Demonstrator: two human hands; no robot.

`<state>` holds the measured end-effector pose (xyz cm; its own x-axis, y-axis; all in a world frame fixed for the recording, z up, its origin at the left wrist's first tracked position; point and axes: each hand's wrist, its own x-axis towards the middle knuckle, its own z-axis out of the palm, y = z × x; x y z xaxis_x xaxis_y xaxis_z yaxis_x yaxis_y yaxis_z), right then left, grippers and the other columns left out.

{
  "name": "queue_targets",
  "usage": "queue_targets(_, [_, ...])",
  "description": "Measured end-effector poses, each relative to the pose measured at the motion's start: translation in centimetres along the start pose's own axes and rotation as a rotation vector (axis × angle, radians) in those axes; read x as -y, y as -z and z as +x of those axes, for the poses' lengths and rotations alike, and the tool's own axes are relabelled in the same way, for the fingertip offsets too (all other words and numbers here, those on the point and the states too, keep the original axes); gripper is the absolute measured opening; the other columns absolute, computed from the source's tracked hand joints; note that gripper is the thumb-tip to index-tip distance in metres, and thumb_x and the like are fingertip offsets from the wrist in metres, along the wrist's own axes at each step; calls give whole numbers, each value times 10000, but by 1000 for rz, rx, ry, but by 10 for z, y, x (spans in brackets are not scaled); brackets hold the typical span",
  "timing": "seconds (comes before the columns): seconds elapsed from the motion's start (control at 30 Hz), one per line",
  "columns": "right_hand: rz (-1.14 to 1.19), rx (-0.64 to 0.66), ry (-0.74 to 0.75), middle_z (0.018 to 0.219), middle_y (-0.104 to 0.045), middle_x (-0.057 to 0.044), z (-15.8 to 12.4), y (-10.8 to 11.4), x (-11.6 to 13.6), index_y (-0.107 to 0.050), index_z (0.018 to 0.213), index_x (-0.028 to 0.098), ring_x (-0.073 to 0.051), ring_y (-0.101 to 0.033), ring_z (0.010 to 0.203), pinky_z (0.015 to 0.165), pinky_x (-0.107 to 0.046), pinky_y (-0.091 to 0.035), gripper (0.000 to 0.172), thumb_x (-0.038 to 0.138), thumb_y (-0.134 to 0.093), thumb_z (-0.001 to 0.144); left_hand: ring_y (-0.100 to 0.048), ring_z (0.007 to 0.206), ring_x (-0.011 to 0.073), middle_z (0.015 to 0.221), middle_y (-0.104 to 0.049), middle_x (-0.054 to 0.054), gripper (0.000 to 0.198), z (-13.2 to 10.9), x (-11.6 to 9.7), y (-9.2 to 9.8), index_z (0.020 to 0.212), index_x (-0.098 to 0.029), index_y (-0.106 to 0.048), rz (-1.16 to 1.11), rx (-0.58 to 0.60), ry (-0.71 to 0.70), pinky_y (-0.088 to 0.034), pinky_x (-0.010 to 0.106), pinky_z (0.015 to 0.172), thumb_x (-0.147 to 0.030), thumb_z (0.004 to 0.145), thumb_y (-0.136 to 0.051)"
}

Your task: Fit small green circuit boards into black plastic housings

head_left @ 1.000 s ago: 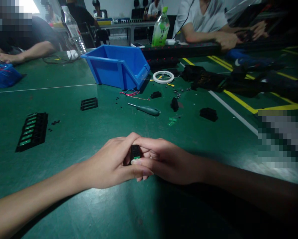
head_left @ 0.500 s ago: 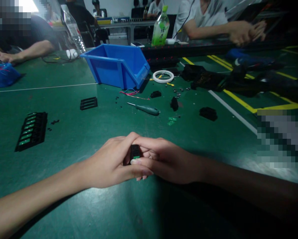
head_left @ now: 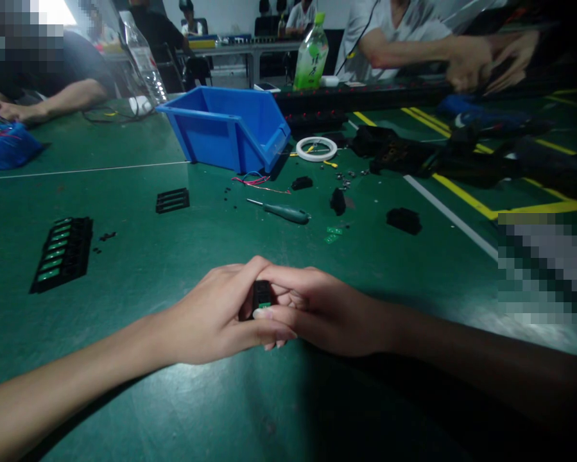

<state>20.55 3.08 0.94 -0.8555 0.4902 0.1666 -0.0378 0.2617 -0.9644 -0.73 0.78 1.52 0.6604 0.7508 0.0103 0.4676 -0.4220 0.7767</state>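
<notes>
My left hand (head_left: 211, 317) and my right hand (head_left: 324, 311) meet low on the green table (head_left: 182, 398), fingers wrapped together round a small black plastic part (head_left: 260, 294) with a green piece showing at its lower end. Both hands are closed on it, and my right thumb lies across its near end. Most of the part is hidden by my fingers. Both forearms rest on the mat.
A black tray of green-topped parts (head_left: 61, 252) and a smaller black frame (head_left: 172, 200) lie left. A screwdriver (head_left: 282, 211), loose black parts (head_left: 404, 220), coloured wires (head_left: 257, 182), a tape ring (head_left: 316, 148) and a blue bin (head_left: 228, 128) lie beyond. Other people work at the far edge.
My hands and the black part have stayed in place. A person at the far right of the table has moved their hands to the right and raised them.
</notes>
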Motion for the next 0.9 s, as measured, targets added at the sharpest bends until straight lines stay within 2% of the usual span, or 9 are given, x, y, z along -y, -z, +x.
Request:
queue_targets(0.13, [-7, 16, -6, 807, -661, -31, 0, 0, 0, -600, 986, 111, -100, -593, 666, 598, -206, -452, 175, 269, -550, 1043, -708, 869, 216, 1004, -767, 50, 323, 1, 1, 0, 1094, -193, -577, 8, -3, -16, -490, 311, 738, -445, 932, -696])
queue_targets(0.27, [-50, -3, -4, 749, -622, -2, 0, 0, 1, -600, 965, 125, -95, -547, 629, 562, -204, -413, 203, 312, -565, 1038, -707, 874, 223, 1014, -763, 58, 330, 1, 1, 0, 1091, -189, -576, 30, -2, -3, -485, 315, 736, -449, 929, -699])
queue_targets(0.47, [-16, -1, -4, 801, -666, -34, 0, 0, 0, -604, 979, 118, -102, -579, 651, 577, -211, -440, 255, 359, -556, 1048, -714, 871, 222, 1010, -773, 57, 332, 0, 2, 0, 1085, -196, -572, 24, -4, -13, -489, 310, 727, -460, 929, -699])
queue_targets(0.67, [-18, 9, -11, 794, -664, -29, 0, 0, 0, -620, 968, 115, -107, -609, 678, 600, -211, -454, 238, 328, -553, 1049, -715, 886, 223, 1034, -774, 61, 320, 2, 1, 0, 1082, -194, -568, 12, 0, -21, -487, 304, 728, -441, 931, -704])
queue_targets(0.9, [15, 4, -11, 785, -669, -22, 0, 0, 1, -614, 993, 105, -97, -603, 660, 601, -200, -461, 174, 265, -562, 1038, -695, 795, 196, 947, -761, 39, 284, 0, 0, 1, 1038, -204, -546, 6, -4, -31, -483, 279, 678, -419, 936, -702])
